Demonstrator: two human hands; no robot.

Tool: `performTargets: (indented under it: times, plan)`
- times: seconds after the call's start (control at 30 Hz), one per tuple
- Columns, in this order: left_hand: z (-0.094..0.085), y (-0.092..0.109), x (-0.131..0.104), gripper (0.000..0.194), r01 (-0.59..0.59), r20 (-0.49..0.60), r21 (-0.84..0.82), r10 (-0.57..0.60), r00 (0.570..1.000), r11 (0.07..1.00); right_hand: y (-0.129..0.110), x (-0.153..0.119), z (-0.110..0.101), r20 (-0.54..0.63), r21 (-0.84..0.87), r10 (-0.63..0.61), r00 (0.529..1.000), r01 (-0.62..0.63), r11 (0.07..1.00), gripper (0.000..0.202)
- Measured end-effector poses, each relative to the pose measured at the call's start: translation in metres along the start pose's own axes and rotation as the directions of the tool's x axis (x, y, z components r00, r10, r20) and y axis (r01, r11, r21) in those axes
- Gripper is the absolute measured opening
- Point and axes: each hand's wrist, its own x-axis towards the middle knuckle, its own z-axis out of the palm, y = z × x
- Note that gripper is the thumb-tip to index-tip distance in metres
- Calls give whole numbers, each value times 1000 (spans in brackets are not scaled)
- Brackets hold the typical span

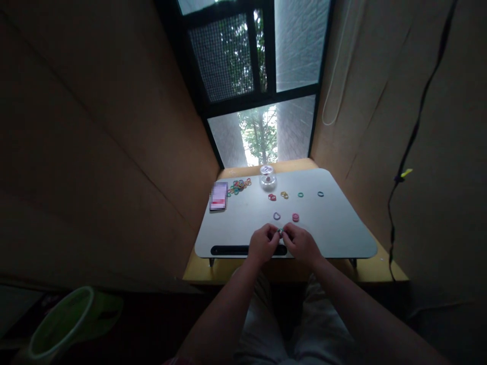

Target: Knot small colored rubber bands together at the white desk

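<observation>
Near the front edge of the white lap table (243, 228), my left hand (264, 243) and my right hand (300, 243) meet, fingers pinched on a small green ring (280, 231) between them. Dark bits show beside it, too small to tell. Just beyond my fingers lie a pale purple ring (277, 216) and a stack of pink rings (296, 217). Farther back is a row of red rings (272, 197), yellow rings (284, 194), one green ring (301, 194) and one dark blue ring (320, 194).
A round clear container (268, 181) stands at the table's back. To its left is a pile of mixed coloured rings (239, 186), beside a blurred flat card or phone (218, 196). A black strip (230, 250) runs along the front edge. A green bin (63, 322) is at lower left.
</observation>
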Motion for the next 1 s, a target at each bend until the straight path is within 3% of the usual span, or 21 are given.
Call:
performTargets:
  times: [0.3, 1.0]
  plan:
    - [-1, 2, 0, 21, 7, -9, -13, -7, 1000, 1000, 2, 0, 2, -3, -14, -8, 1000, 8, 1000, 13]
    - [-2, 2, -1, 14, -7, -41, -79, 3, 999, 997, 4, 1, 2, 5, -38, -15, 1000, 15, 999, 14]
